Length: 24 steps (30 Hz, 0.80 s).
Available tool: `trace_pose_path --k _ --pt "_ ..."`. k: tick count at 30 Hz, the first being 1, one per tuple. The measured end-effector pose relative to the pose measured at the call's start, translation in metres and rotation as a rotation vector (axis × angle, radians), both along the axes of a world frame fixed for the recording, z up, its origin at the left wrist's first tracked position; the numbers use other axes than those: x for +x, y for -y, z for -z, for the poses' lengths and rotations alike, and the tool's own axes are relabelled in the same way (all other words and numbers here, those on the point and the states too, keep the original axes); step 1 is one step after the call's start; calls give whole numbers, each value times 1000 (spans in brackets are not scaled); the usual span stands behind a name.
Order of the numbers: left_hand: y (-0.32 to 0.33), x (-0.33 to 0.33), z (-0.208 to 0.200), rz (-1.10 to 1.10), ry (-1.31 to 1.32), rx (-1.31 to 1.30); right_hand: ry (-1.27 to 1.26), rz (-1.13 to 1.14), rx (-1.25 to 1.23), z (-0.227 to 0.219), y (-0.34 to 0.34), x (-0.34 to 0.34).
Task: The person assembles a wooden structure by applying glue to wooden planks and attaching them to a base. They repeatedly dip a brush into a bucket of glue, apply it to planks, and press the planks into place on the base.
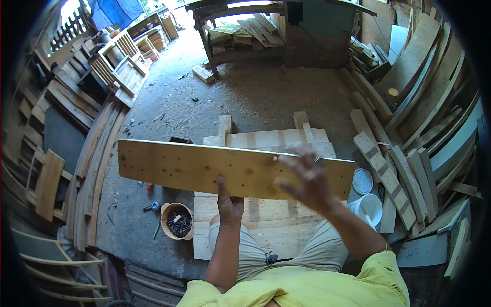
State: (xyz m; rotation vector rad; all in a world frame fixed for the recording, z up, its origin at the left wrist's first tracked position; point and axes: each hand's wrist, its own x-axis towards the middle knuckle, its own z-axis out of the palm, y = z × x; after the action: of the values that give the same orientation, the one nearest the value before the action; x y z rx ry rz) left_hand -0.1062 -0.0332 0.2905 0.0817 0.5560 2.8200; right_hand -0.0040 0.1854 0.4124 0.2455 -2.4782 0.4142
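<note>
A long wooden board (174,166) with knots and several dark holes or spots is raised in front of me, its face tilted toward me. My left hand (231,207) grips its lower edge near the middle, thumb on the near face and the other fingers hidden behind. Over the right part of the board hovers my right hand (311,180), fingers apart and slightly blurred; I cannot tell whether it touches the wood. Something small and shiny shows at its fingers, too blurred to name. Below lies a pale plank panel (261,217) across my thighs.
A basket of dark nails (167,214) stands left of the panel, beside a blue-headed tool (152,206). White buckets (369,209) sit to the right. Timber stacks (97,153) line both sides. Farther off stands a workbench (245,53) with wood offcuts on its shelf.
</note>
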Motion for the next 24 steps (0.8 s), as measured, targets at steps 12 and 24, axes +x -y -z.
trace_pose_path --k 12,24 --pt "-30 18 -5 -9 -56 -241 -137 123 86 83 22 -34" --pt "210 -69 -30 -1119 -457 -1382 240 -44 -111 74 -88 0"
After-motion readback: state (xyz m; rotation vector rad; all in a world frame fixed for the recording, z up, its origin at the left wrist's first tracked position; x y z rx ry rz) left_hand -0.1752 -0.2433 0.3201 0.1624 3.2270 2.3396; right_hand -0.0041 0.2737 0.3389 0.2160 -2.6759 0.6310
